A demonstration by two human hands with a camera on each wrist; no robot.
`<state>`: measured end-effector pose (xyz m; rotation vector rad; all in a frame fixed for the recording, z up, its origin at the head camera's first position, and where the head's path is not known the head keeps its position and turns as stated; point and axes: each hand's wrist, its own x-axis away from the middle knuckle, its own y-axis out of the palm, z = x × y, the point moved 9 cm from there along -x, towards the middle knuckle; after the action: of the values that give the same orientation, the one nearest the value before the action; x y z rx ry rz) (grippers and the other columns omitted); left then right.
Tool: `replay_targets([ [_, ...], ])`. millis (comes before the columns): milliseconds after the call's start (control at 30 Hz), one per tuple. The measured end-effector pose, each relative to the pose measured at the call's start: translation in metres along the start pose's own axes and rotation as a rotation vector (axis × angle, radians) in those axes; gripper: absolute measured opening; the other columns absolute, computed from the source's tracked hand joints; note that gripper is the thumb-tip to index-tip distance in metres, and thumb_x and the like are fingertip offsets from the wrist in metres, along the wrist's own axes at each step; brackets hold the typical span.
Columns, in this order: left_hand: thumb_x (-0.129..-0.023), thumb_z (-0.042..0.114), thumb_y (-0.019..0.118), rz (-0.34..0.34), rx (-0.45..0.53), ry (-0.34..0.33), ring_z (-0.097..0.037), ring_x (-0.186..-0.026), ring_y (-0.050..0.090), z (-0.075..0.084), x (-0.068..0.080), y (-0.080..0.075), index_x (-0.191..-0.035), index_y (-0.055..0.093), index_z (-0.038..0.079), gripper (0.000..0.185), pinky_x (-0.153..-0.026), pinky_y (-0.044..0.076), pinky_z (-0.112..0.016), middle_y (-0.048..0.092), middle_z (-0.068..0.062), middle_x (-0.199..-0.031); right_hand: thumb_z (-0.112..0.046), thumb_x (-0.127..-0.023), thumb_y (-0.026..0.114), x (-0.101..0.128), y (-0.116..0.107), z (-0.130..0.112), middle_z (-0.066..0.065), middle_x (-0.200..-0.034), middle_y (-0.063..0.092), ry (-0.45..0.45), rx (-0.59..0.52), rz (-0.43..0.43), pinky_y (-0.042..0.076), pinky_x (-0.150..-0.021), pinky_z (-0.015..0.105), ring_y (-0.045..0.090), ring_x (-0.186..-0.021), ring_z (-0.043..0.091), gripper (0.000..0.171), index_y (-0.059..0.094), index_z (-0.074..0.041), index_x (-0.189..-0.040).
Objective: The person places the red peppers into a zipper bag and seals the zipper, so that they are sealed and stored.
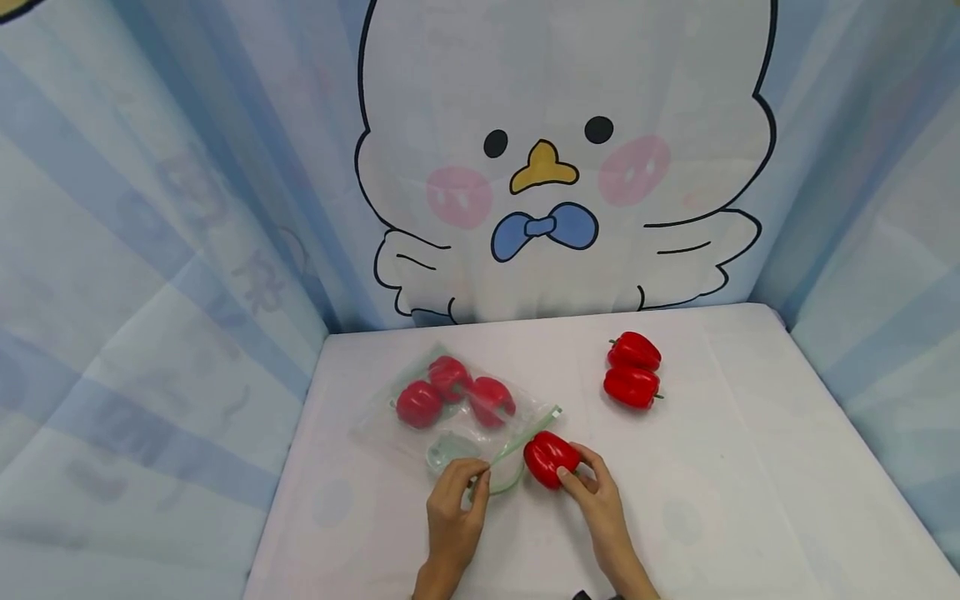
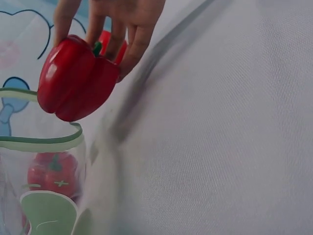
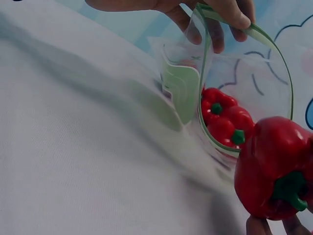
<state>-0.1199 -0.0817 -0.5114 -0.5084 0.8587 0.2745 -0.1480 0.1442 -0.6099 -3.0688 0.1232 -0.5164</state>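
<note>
My left hand [image 1: 459, 508] pinches the green-edged rim of a clear zip bag [image 1: 405, 429], keeping its mouth apart. Inside the bag lie 3 red bell peppers [image 1: 419, 404], and a pale green printed patch [image 1: 450, 450] shows on its side. In my right hand [image 1: 598, 492] is another red bell pepper [image 1: 551, 458], gripped near its stem end just right of the bag's mouth. The right wrist view shows this held pepper [image 3: 274, 166] in front of the opening, with peppers [image 3: 227, 117] visible within.
Two more red bell peppers [image 1: 633, 368] lie against each other at the back right of the white table [image 1: 750, 467]. A curtain [image 1: 555, 275] with a cartoon bird stands behind the table, and curtains flank both sides.
</note>
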Motion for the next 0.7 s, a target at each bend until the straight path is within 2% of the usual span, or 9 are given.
replay_targets([
  [367, -0.082, -0.013, 0.075, -0.001, -0.004, -0.014, -0.014, -0.08, 0.066, -0.001, 0.002, 0.0, -0.102, 0.073, 0.006, 0.028, -0.071, 0.052, -0.015, 0.072, -0.004, -0.094, -0.032, -0.099, 0.07, 0.006, 0.015, -0.002, 0.012, -0.155, 0.045, 0.006, -0.018, -0.037, 0.05, -0.095, 0.027, 0.059, -0.114, 0.018, 0.059, 0.048, -0.017, -0.152],
  [500, -0.082, -0.013, 0.076, -0.007, -0.009, -0.022, -0.013, -0.081, 0.066, -0.002, 0.003, 0.0, -0.103, 0.073, 0.007, 0.029, -0.072, 0.052, -0.014, 0.072, -0.003, -0.095, -0.033, -0.099, 0.07, 0.007, 0.026, -0.005, 0.012, -0.154, 0.046, -0.017, -0.009, -0.054, 0.051, -0.098, 0.031, 0.06, -0.119, 0.022, 0.059, 0.049, -0.016, -0.151],
  [700, -0.082, -0.012, 0.076, -0.008, -0.025, -0.012, -0.011, -0.082, 0.066, -0.001, 0.003, 0.0, -0.102, 0.073, 0.007, 0.028, -0.072, 0.052, -0.014, 0.072, -0.002, -0.096, -0.031, -0.098, 0.072, 0.007, 0.039, -0.01, 0.013, -0.152, 0.048, -0.068, -0.023, -0.065, 0.053, -0.096, 0.03, 0.06, -0.126, 0.028, 0.058, 0.05, -0.017, -0.15],
])
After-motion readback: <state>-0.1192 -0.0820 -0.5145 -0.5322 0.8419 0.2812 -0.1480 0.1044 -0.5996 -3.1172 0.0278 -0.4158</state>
